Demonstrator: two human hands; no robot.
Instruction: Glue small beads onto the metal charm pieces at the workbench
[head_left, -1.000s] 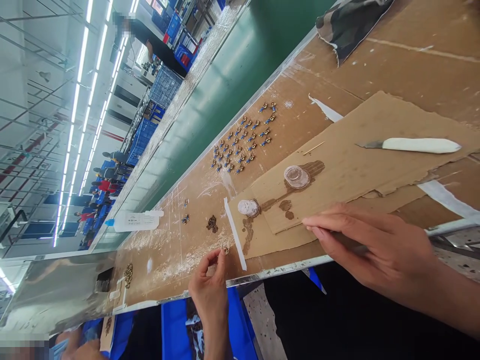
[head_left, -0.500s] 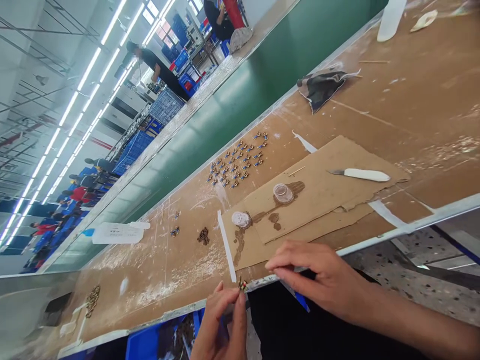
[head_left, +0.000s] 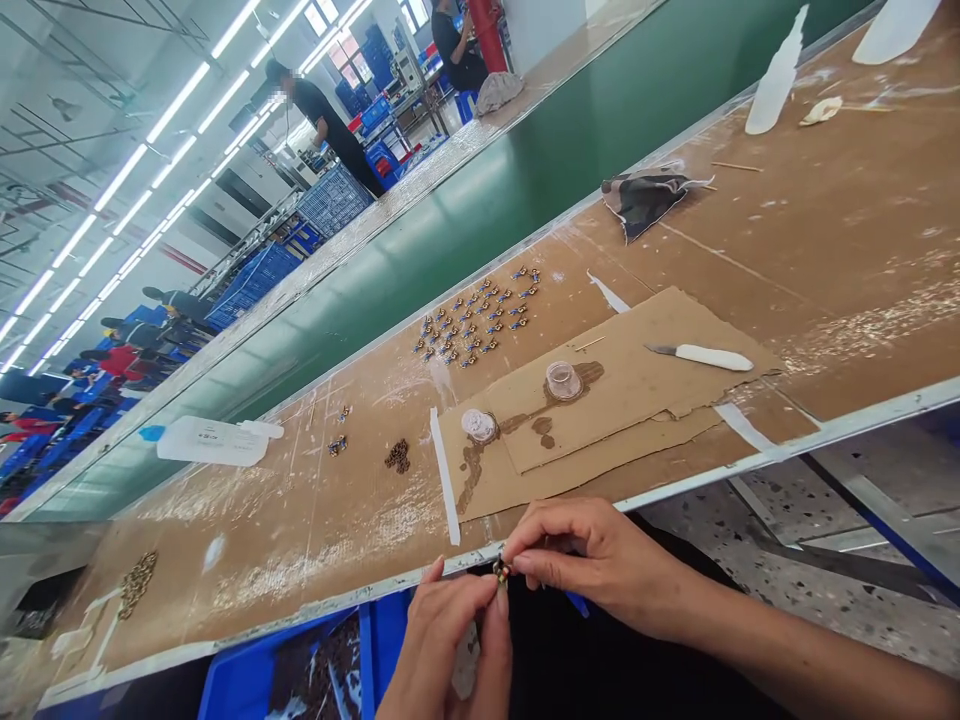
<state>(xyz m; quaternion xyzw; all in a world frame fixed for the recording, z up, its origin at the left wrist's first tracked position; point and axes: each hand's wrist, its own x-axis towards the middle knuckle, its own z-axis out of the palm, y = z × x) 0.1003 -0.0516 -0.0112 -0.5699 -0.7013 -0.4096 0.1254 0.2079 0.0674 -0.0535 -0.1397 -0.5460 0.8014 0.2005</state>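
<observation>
Between the thumb and forefinger of my left hand [head_left: 454,640] is pinched a tiny coloured piece [head_left: 501,572], showing dark, yellow and red spots. Its exact kind is too small to make out. My right hand [head_left: 589,560] meets it from the right, thumb and forefinger pressed together at the piece; whether they hold a separate small part is hidden. Both hands are just in front of the bench edge. Beyond them lies a cardboard sheet [head_left: 600,430] with two small clear cups, one [head_left: 564,380] amid a wet stain, the other [head_left: 478,426] nearer the left.
Rows of small blue-and-gold pieces [head_left: 472,322] lie near the green belt [head_left: 450,240]. A small brown pile [head_left: 397,456], a white bottle [head_left: 214,441] and a white-handled knife [head_left: 712,357] rest on the bench. A blue bin [head_left: 247,680] stands below its edge. Co-workers are far off.
My right hand has come left and down to the small piece in my left hand; before, the hands were apart. The camera view has shifted slightly.
</observation>
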